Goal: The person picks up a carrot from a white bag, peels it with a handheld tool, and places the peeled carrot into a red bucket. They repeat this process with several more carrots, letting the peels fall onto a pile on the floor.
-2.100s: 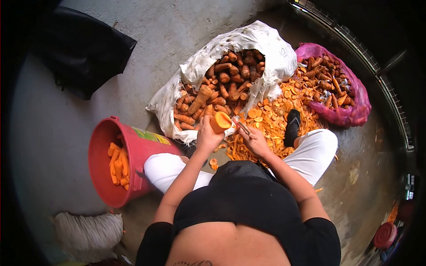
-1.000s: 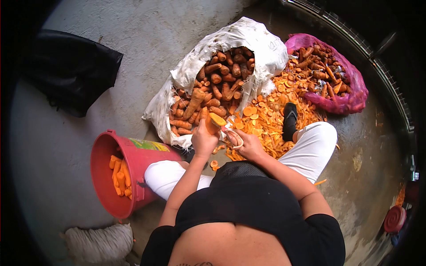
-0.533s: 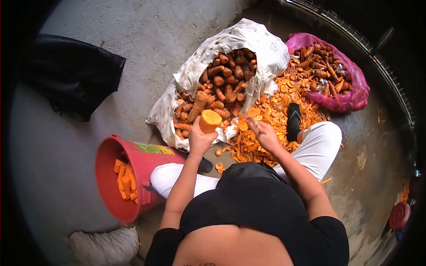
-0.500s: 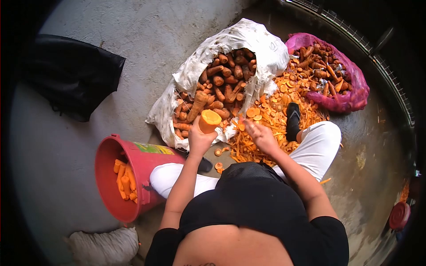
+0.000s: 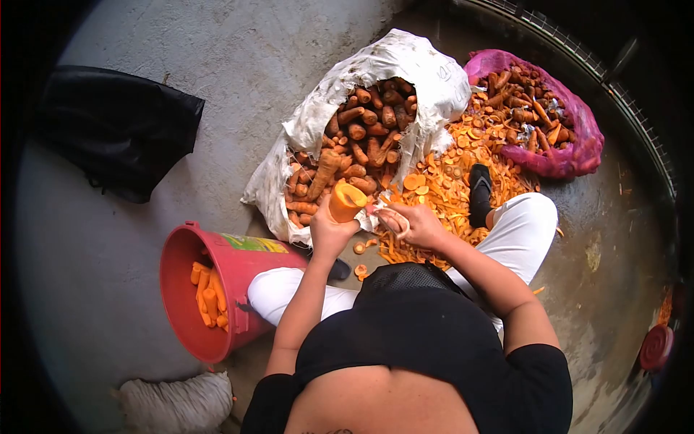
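Observation:
My left hand [image 5: 334, 235] is wrapped around a thick, peeled orange carrot [image 5: 348, 202], its flat cut end facing up. Close to its right side, my right hand [image 5: 416, 226] is closed on what looks like a small peeler [image 5: 372, 209], mostly hidden by the fingers, with a reddish bit showing. Beyond both hands lies a white sack [image 5: 426, 69], open toward me and full of unpeeled carrots [image 5: 359, 152]. A heap of orange peelings and cut slices [image 5: 441, 188] spreads over the floor to its right.
A red bucket [image 5: 253, 271] lies tipped at my left leg, with peeled carrots [image 5: 210, 296] inside. At the back right stands a pink mesh sack [image 5: 585, 148] of carrots. A black sheet [image 5: 130, 130] lies on the left floor, and a whitish sack [image 5: 177, 405] sits at lower left.
My right hand has turned over and moved left, nearer the carrot. The carrot has tilted, and its cut end now faces more to the right.

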`<state>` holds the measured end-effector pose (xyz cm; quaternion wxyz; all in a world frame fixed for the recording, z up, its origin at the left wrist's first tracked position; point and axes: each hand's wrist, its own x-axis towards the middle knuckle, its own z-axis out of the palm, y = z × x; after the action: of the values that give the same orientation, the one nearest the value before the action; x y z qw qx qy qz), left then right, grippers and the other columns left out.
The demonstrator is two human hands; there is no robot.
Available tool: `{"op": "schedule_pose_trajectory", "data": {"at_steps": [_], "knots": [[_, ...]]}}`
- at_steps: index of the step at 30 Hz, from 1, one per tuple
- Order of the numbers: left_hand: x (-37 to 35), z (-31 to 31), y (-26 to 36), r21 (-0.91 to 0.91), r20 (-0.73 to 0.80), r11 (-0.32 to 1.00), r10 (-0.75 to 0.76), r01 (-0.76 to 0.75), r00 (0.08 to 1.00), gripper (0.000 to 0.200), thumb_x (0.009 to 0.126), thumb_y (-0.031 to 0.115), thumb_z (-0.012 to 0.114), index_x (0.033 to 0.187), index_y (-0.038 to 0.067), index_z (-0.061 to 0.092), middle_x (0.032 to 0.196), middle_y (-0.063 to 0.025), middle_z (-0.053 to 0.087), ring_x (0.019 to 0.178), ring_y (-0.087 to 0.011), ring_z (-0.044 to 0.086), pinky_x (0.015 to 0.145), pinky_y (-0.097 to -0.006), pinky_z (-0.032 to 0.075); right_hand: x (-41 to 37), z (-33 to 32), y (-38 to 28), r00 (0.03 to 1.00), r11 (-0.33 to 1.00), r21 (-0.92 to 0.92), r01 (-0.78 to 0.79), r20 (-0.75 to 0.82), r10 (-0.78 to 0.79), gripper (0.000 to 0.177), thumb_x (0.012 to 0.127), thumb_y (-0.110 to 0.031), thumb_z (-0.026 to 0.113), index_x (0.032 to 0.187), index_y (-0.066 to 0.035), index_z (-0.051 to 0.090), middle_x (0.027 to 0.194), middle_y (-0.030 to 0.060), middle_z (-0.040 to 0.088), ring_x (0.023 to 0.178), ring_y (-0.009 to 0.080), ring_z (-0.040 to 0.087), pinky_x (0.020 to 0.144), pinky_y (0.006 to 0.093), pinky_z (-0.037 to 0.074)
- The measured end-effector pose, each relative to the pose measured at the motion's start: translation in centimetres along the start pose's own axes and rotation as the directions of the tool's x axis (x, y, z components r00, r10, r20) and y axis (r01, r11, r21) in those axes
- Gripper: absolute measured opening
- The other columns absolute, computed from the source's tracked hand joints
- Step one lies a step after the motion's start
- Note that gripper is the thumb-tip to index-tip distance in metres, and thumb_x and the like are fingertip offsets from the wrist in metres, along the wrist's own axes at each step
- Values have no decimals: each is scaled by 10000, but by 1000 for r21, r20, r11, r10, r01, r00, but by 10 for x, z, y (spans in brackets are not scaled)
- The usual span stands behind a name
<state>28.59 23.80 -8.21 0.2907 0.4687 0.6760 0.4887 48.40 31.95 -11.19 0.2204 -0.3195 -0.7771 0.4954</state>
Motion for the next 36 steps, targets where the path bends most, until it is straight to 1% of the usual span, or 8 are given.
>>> {"op": "schedule_pose_trajectory", "data": {"at_steps": [2,5,10,16,23,29,34,36], "knots": [[-4,0,9,10,4,1000,6,-6,1000,424,644,26,686,1056,12,588,933,-75,682,876,-167,663,772,-294,505,13,-1,40,974,969,103,-224,-21,228,245,905,-176,540,1070,-32,650,879,145,692,768,254,683,643,318,511],[-4,-6,15,38,2,999,-4,4,1000,443,641,13,671,1076,3,591,952,-81,675,893,-163,655,789,-284,498,10,-5,104,931,947,-78,-310,-227,286,336,909,-336,544,1133,-115,660,973,172,688,890,324,676,755,417,517],[-2,-13,5,-29,24,999,-34,35,999,433,650,-2,647,1080,-6,592,985,-53,669,914,-135,641,800,-267,489,-2,-22,-2,963,994,81,-75,-253,94,256,898,-220,551,1051,-35,640,793,171,658,689,276,653,627,368,496],[-7,-14,10,-122,139,992,-20,37,990,519,627,-81,708,1120,11,572,1012,-47,658,932,-146,640,843,-290,507,-9,-13,-23,948,945,-83,317,25,-316,283,865,-417,638,945,-147,661,650,105,623,583,301,624,513,378,469],[-10,-14,16,-16,168,988,152,-152,974,520,633,-37,773,1105,29,566,1010,-39,662,937,-126,634,839,-282,505,-6,-30,-38,906,879,-218,424,87,-415,301,866,-445,629,862,-145,642,547,92,552,502,302,578,463,413,421],[-11,-10,20,-106,199,991,100,-80,975,482,640,-22,762,1080,32,573,991,-42,663,920,-116,631,818,-279,504,-2,-36,-41,895,846,-294,444,110,-432,315,862,-457,627,849,-142,633,525,97,529,491,311,570,455,425,414],[-20,-7,21,-171,271,985,33,14,962,513,611,-30,732,1097,17,573,991,-54,658,931,-125,629,836,-282,497,19,-31,9,970,889,-402,218,-11,-243,301,855,-449,631,967,-171,661,667,130,638,610,307,643,550,405,498],[-25,-5,23,-91,304,995,68,-42,950,515,627,-16,715,1120,7,566,1001,-57,655,951,-135,628,844,-289,492,35,-47,56,962,882,-385,-273,-100,255,364,860,-429,619,1152,-214,656,814,162,684,711,310,669,633,414,523]]}}
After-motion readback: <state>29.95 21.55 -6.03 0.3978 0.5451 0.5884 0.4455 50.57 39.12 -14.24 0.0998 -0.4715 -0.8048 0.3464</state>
